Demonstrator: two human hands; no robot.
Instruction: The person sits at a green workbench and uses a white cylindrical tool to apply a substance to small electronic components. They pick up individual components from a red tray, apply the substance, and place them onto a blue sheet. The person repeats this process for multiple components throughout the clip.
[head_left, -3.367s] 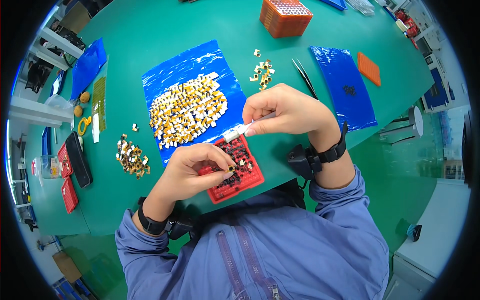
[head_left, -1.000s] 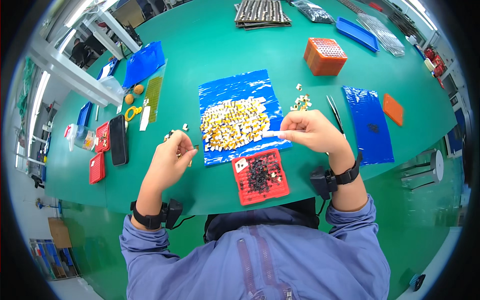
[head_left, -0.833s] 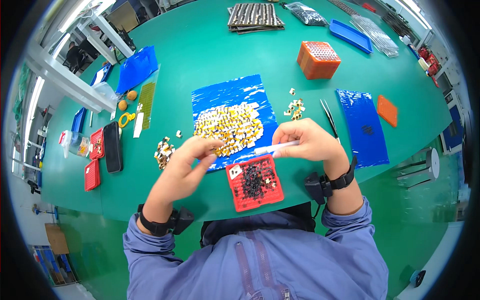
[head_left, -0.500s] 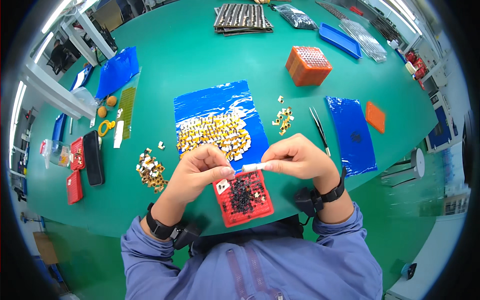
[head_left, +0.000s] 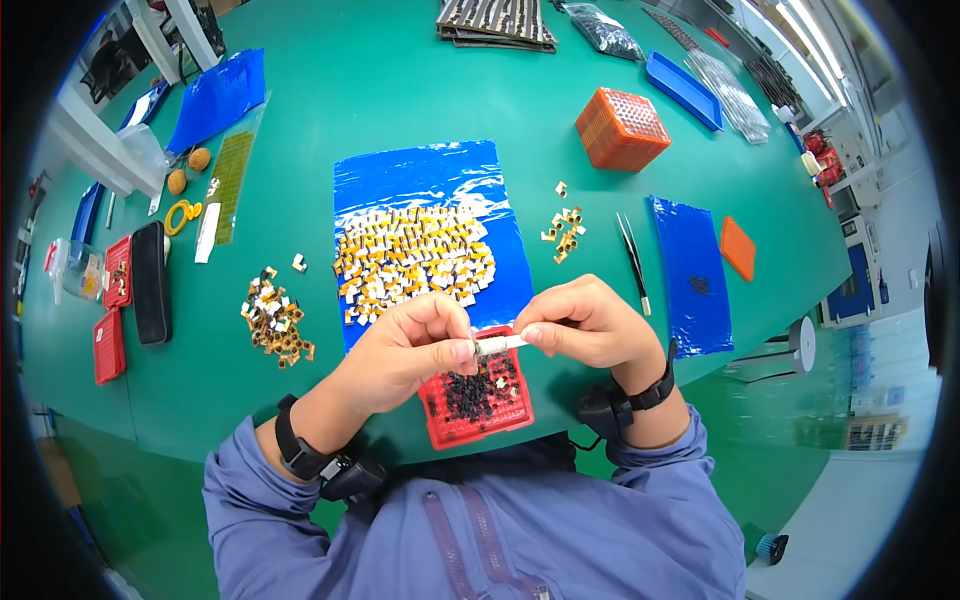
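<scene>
My right hand (head_left: 585,325) pinches one end of a short white rod-like piece (head_left: 496,345) between thumb and forefinger. The rod's other end meets the fingertips of my left hand (head_left: 425,345), closed in a pinch. Whatever small thing those left fingers hold is too small to make out. Just below both hands lies a red tray (head_left: 440,432) with many tiny black parts (head_left: 468,398) and a few pale ones. Beyond it, a blue sheet (head_left: 410,165) carries rows of small white-and-yellow bent pieces (head_left: 415,255).
Loose pieces lie in a left pile (head_left: 272,320) and a smaller right cluster (head_left: 566,235). Right of that are tweezers (head_left: 633,262), a blue sheet with black bits (head_left: 690,320) and an orange plate (head_left: 738,249). An orange box (head_left: 622,130) stands farther back; a black case (head_left: 151,285) lies left.
The left fingers have come up against the end of the white rod, now over the tray's far edge. The whole view has shifted slightly.
</scene>
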